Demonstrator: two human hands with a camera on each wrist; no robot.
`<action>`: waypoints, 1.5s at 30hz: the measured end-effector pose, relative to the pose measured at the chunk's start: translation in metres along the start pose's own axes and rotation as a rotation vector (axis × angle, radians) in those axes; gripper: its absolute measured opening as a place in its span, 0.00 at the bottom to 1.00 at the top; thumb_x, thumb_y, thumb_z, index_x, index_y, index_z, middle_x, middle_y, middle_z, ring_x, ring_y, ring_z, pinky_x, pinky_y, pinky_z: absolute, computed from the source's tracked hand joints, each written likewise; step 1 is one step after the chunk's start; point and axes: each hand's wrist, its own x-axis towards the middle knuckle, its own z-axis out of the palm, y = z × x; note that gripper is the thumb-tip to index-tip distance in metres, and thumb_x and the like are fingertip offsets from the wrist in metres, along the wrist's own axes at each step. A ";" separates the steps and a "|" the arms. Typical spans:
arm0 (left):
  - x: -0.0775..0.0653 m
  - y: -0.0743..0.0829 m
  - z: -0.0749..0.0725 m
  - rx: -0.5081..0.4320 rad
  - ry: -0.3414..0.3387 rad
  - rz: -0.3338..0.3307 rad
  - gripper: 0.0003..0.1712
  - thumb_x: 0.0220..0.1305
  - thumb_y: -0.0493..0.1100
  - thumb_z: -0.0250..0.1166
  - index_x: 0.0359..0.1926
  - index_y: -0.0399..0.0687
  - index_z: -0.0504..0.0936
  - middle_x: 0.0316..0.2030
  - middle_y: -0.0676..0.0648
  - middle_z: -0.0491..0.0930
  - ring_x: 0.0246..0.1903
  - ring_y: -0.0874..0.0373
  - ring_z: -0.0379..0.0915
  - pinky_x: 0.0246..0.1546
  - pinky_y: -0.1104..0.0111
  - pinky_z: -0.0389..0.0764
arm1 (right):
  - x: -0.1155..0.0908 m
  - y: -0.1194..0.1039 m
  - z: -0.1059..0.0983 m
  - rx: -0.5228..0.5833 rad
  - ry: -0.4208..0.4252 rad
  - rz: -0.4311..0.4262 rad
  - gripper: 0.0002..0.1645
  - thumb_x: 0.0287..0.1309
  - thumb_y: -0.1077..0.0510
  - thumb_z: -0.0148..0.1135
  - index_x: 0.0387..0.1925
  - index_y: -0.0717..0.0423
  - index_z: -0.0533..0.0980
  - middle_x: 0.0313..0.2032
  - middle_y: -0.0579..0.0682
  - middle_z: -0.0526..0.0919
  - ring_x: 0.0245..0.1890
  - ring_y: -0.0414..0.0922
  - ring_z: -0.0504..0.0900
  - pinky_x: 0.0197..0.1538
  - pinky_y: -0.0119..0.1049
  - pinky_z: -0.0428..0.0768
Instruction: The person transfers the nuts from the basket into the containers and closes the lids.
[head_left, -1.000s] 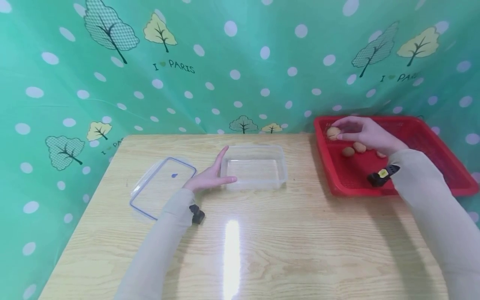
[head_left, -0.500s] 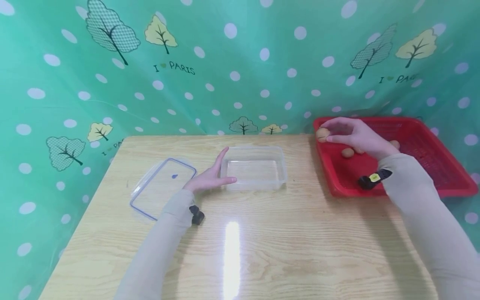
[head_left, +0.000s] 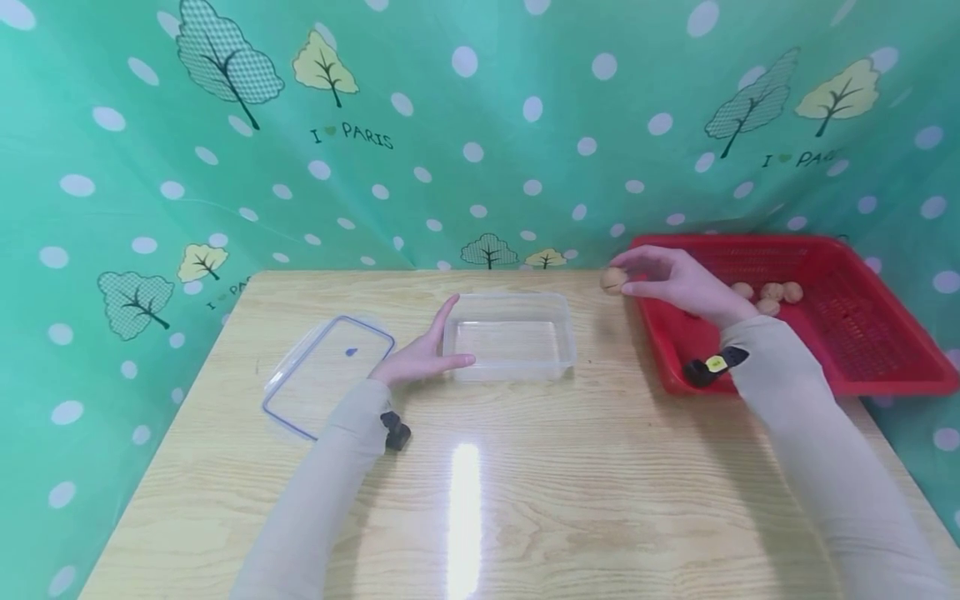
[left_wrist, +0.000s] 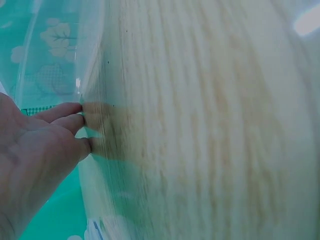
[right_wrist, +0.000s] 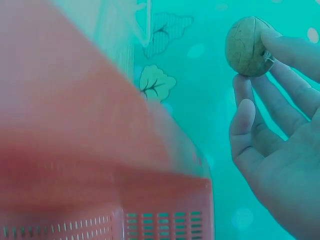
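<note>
My right hand pinches a brown walnut between thumb and fingertips, just beyond the left rim of the red basket. In the right wrist view the walnut shows its seam and is clear of every surface. My left hand rests against the left end of a clear plastic box, thumb and index finger spread along it. Nothing lies inside the box. The left wrist view shows the fingertips of the left hand low against the tabletop, near the box's clear wall.
Several walnuts lie in the red basket at the right. A clear lid with a blue seal lies on the wooden table, left of the box. A green patterned curtain hangs behind the table.
My right hand has carried the walnut leftward, from over the basket to beyond its left rim. More walnuts in the basket have come into sight. The left hand and box stay put.
</note>
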 end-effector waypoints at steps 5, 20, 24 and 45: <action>0.000 0.000 -0.001 0.006 -0.007 0.009 0.61 0.64 0.50 0.66 0.75 0.66 0.24 0.74 0.37 0.27 0.65 0.26 0.47 0.62 0.38 0.54 | 0.006 -0.002 0.007 0.040 -0.005 -0.029 0.25 0.60 0.57 0.66 0.59 0.53 0.74 0.53 0.49 0.77 0.52 0.45 0.75 0.48 0.30 0.77; 0.003 -0.003 0.000 -0.029 -0.023 0.043 0.61 0.64 0.48 0.65 0.74 0.62 0.22 0.73 0.41 0.21 0.69 0.30 0.36 0.65 0.39 0.48 | 0.021 -0.012 0.037 0.081 -0.083 -0.088 0.25 0.59 0.58 0.67 0.58 0.54 0.74 0.52 0.52 0.79 0.53 0.49 0.75 0.53 0.45 0.75; 0.004 -0.003 0.000 -0.035 -0.023 0.035 0.61 0.64 0.49 0.65 0.74 0.63 0.23 0.73 0.40 0.22 0.69 0.31 0.36 0.65 0.39 0.48 | 0.026 -0.013 0.048 0.095 -0.106 -0.093 0.26 0.58 0.57 0.67 0.59 0.53 0.74 0.52 0.50 0.78 0.53 0.48 0.74 0.54 0.46 0.75; 0.001 -0.001 0.000 -0.022 0.017 0.003 0.60 0.64 0.47 0.65 0.75 0.64 0.25 0.73 0.34 0.30 0.65 0.26 0.47 0.63 0.38 0.53 | 0.056 -0.023 0.121 0.183 -0.262 -0.200 0.25 0.57 0.60 0.68 0.57 0.57 0.76 0.52 0.51 0.80 0.52 0.49 0.76 0.57 0.47 0.74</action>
